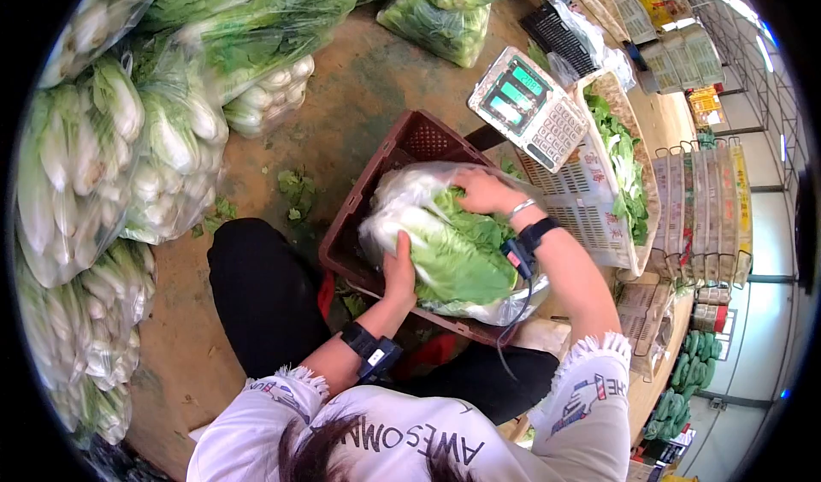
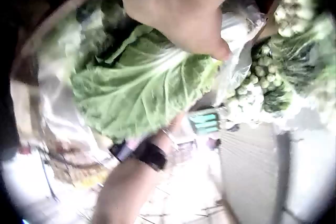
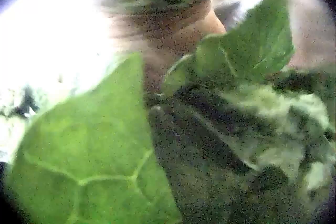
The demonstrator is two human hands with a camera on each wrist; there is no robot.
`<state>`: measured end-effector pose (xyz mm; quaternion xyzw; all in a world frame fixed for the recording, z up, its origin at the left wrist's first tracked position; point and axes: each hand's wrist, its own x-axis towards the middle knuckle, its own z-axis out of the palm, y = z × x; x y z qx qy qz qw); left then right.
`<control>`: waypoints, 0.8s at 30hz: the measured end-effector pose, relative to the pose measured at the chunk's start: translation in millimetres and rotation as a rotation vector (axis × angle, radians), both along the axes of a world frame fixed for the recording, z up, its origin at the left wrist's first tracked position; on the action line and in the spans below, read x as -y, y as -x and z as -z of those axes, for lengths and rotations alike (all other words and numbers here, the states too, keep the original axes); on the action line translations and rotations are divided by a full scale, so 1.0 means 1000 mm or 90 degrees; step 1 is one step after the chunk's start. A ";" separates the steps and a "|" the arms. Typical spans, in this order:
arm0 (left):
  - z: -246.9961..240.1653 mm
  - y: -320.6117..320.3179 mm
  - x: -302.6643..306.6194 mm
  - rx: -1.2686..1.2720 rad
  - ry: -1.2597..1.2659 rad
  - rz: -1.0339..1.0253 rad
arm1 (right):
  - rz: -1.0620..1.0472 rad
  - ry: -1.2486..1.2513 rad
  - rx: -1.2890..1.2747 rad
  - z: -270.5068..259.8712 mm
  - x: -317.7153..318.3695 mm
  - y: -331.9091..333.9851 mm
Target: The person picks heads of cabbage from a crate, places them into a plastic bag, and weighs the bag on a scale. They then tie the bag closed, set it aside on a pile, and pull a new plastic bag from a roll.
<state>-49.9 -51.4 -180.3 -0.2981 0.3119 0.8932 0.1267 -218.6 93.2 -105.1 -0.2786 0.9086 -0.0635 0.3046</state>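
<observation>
A leafy Chinese cabbage [image 1: 462,264] with a pale stem end lies in a clear plastic bag [image 1: 398,195] inside a brown crate [image 1: 342,225]. My left hand [image 1: 399,268] grips the cabbage's near left side, its thumb up on the pale part and its other fingers hidden. Over the far side, my right hand [image 1: 489,193] holds the leaves with bent fingers. The left wrist view shows a broad veined cabbage leaf [image 2: 142,90] beneath the left hand [image 2: 184,14]. Close green leaves [image 3: 94,155] hide most of the right hand in the right wrist view.
A scale display [image 1: 530,110] stands just beyond the crate. Beside it is a white basket [image 1: 581,200] holding greens [image 1: 620,157]. Bagged white-stemmed vegetables [image 1: 171,157] are piled at the left. Loose leaf scraps [image 1: 295,189] lie on the floor.
</observation>
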 end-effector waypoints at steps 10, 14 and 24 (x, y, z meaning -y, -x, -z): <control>0.003 0.014 0.015 -0.063 -0.015 -0.150 | 0.112 0.136 0.183 -0.037 0.025 -0.019; 0.054 0.009 0.001 -0.004 0.310 -0.073 | -0.014 -0.262 -0.062 -0.042 0.069 -0.081; -0.059 0.020 0.093 -0.147 0.919 0.340 | 0.084 -0.035 -0.021 -0.020 0.016 -0.056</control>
